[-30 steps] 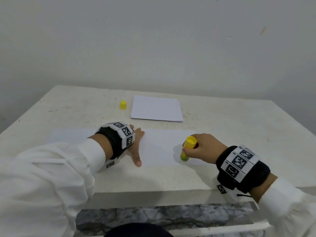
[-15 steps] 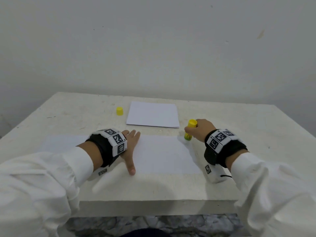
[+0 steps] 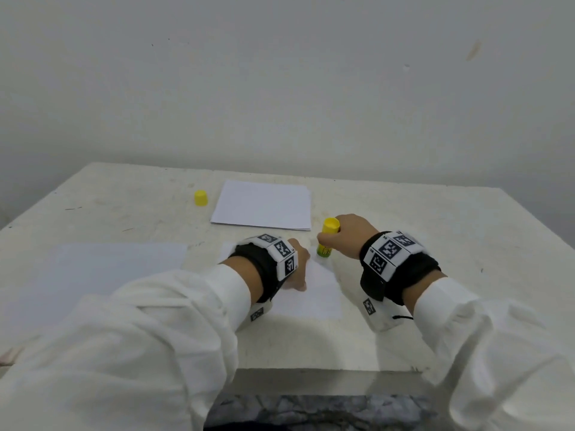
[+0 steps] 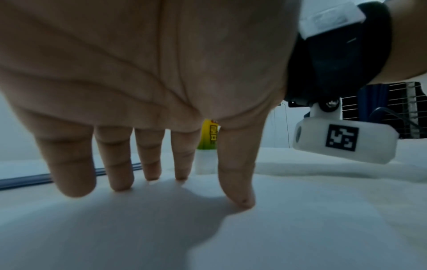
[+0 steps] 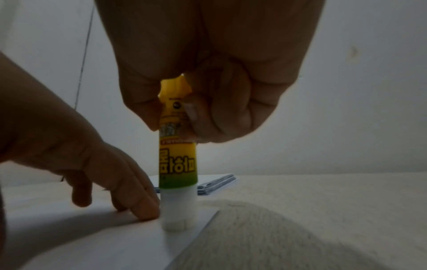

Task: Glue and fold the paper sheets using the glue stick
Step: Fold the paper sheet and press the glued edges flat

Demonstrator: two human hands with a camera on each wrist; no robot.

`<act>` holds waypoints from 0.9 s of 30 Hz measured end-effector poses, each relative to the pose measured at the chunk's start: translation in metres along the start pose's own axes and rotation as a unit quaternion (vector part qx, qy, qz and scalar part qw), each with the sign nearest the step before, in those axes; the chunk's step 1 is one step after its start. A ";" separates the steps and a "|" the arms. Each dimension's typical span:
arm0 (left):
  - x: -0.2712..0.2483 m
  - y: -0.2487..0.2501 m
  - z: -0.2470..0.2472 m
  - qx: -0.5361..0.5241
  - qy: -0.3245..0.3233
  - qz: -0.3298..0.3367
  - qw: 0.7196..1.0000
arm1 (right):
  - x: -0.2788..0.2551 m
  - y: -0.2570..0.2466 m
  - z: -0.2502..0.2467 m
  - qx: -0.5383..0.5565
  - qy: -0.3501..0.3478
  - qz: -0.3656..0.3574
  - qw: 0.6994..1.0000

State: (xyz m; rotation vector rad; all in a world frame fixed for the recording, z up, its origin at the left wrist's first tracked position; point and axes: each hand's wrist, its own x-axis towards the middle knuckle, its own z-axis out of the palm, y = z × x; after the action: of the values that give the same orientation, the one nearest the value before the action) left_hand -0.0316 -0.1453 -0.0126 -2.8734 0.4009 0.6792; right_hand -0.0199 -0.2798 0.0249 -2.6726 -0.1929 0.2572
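Now the right hand (image 3: 348,236), gripping the glue stick (image 3: 326,241), has carried it from the sheet's (image 3: 314,300) near edge to its far right corner, while the flat left hand (image 3: 297,269) has slid alongside, so gluing continues.

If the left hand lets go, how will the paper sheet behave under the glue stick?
The sheet looks thin and light, so the glue stick would probably drag or wrinkle it. The left hand, fingers flat, likely prevents this.
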 end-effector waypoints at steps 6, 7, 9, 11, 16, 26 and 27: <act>0.005 0.001 0.001 -0.003 -0.005 -0.009 1.000 | -0.036 0.011 0.000 0.001 -0.051 -0.068 0.996; 0.005 0.001 0.001 -0.003 -0.005 -0.009 1.000 | -0.043 0.014 0.000 0.002 -0.058 -0.074 0.996; 0.005 0.001 0.002 -0.003 -0.002 -0.012 1.000 | -0.054 0.018 0.000 0.002 -0.074 -0.082 0.994; 0.004 0.000 0.001 -0.014 -0.004 -0.016 1.000 | -0.061 0.021 -0.001 0.010 -0.097 -0.081 0.992; -0.002 -0.002 0.001 -0.002 0.003 -0.014 1.000 | -0.062 0.030 -0.018 0.119 -0.127 -0.033 0.984; -0.015 -0.005 0.008 -0.149 0.069 0.002 0.986 | 0.004 0.053 -0.012 0.374 0.026 0.089 0.923; -0.017 -0.006 0.008 -0.146 0.060 0.006 0.988 | 0.010 0.054 -0.010 0.320 0.044 0.098 0.941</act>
State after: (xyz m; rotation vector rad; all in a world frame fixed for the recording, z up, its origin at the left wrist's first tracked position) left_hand -0.0475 -0.1345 -0.0111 -3.2020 0.3604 0.6143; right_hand -0.0026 -0.3308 0.0083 -2.0444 0.1648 0.2149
